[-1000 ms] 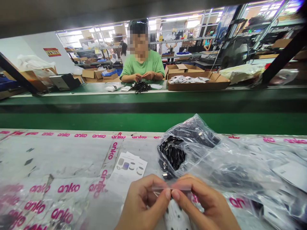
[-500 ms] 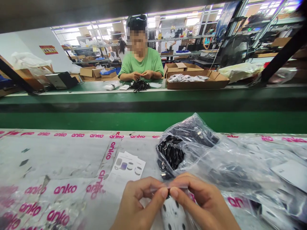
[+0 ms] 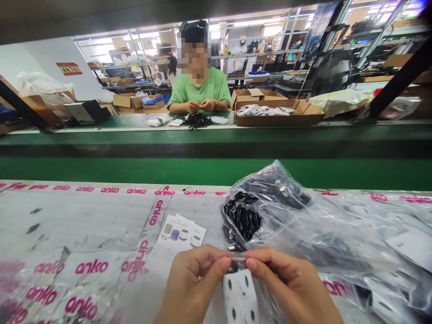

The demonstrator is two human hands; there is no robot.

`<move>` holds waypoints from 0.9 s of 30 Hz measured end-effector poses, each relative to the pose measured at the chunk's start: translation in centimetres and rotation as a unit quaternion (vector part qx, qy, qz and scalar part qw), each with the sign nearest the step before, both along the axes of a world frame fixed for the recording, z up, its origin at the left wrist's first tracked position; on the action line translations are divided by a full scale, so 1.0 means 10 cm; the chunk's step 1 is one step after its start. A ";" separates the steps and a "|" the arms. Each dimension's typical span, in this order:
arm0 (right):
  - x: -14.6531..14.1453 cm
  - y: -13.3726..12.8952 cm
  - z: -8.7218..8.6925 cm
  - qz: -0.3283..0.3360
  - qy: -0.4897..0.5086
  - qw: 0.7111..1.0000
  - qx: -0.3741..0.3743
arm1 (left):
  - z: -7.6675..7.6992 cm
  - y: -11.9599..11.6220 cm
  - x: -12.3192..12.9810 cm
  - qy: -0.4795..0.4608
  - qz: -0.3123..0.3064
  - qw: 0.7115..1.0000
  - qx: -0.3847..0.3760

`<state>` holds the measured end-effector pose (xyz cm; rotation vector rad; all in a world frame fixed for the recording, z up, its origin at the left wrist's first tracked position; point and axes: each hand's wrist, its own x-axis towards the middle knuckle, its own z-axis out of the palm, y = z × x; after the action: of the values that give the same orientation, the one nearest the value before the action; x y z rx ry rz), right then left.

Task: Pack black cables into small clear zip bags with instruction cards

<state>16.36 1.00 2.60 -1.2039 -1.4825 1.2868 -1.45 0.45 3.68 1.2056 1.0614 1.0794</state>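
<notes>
You are working with your left hand [image 3: 192, 288] and your right hand [image 3: 290, 288] bare: no gloves, rings or tape are showing on the fingers, the nails are looking short and unpainted, and no sleeve or cuff is reaching into view at either wrist

text: "anko", pink, repeated | on: plastic sheet [image 3: 84, 225] covering table | wall sign [image 3: 69, 69]: unreadable

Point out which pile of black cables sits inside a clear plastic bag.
The near pile of black cables, bagged just beyond both hands; the far pile of black cables lies bare before the co-worker.
</notes>
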 end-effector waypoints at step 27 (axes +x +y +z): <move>0.01 -0.05 0.28 0.086 0.001 0.985 0.147 | 0.02 0.08 -0.10 -0.051 -0.073 0.994 -0.067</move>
<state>16.44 0.53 5.36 -0.8975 -1.7345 1.1280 -2.40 1.29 3.92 1.0917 0.9376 0.9309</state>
